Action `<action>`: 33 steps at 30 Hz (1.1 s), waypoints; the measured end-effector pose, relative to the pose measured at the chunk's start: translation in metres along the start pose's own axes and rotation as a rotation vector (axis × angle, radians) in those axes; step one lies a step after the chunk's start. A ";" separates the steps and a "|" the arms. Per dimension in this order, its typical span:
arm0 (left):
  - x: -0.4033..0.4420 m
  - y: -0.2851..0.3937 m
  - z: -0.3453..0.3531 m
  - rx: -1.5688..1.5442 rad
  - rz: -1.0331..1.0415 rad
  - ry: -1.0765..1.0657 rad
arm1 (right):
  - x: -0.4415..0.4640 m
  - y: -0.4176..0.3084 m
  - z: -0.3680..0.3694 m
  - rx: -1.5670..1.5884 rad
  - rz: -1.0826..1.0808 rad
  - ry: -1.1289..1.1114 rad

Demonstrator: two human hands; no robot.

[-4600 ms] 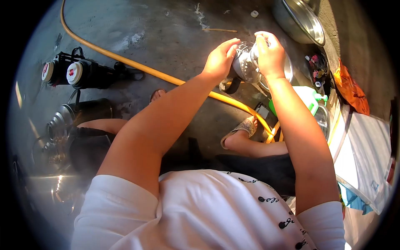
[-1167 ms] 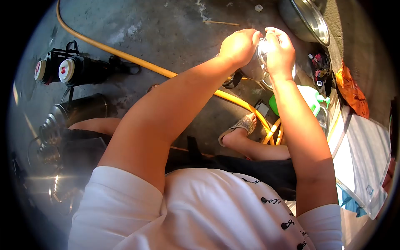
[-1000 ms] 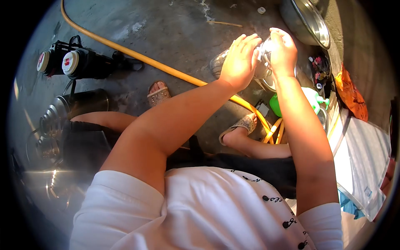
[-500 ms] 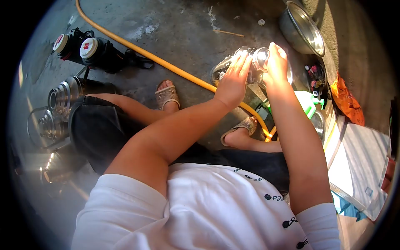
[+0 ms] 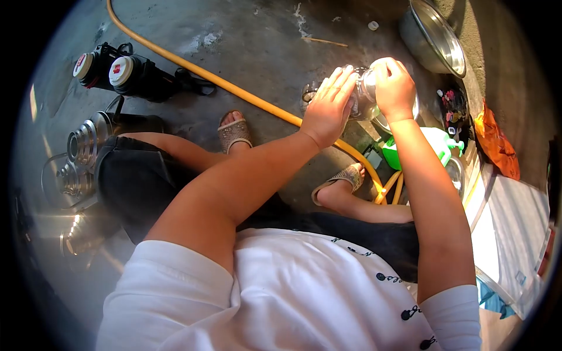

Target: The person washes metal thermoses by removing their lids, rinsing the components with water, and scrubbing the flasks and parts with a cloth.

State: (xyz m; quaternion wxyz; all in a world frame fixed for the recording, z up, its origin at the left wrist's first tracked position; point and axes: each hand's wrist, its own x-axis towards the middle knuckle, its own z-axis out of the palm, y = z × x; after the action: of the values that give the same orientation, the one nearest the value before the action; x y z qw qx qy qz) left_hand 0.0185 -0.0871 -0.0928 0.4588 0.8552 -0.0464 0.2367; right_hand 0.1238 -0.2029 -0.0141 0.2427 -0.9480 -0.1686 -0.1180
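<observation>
A shiny, clear rounded vessel (image 5: 364, 105) is between my two hands, above the dark floor. My left hand (image 5: 332, 108) lies against its left side with the fingers stretched out flat. At its right end, the fingers of my right hand (image 5: 394, 88) are curled round the bright, glinting part. My palms hide much of the vessel. Just below and right of it, a round metal rim (image 5: 415, 108) shows partly behind my right hand. A yellow hose (image 5: 252, 100) passes below my left hand.
Two black flasks with white lids (image 5: 121, 71) lie at the upper left, above shiny metal vessels (image 5: 88, 140). A steel basin (image 5: 436, 41) leans at the upper right. Near my right forearm are a green and white jug (image 5: 434, 140) and an orange bag (image 5: 496, 143).
Over the last seconds my left hand has gone from curled near the vessel's neck to flat along its side. Since half a second ago, my right hand has shifted slightly right.
</observation>
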 end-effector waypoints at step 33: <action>0.018 0.003 0.022 -0.123 -0.052 0.062 | 0.010 0.005 0.002 -0.133 0.079 0.027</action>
State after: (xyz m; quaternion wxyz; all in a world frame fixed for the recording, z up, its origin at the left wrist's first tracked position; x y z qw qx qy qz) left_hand 0.0418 -0.1040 -0.0928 0.5178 0.8185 -0.0245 0.2477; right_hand 0.1355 -0.2034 -0.0144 0.1860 -0.9663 -0.1197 -0.1318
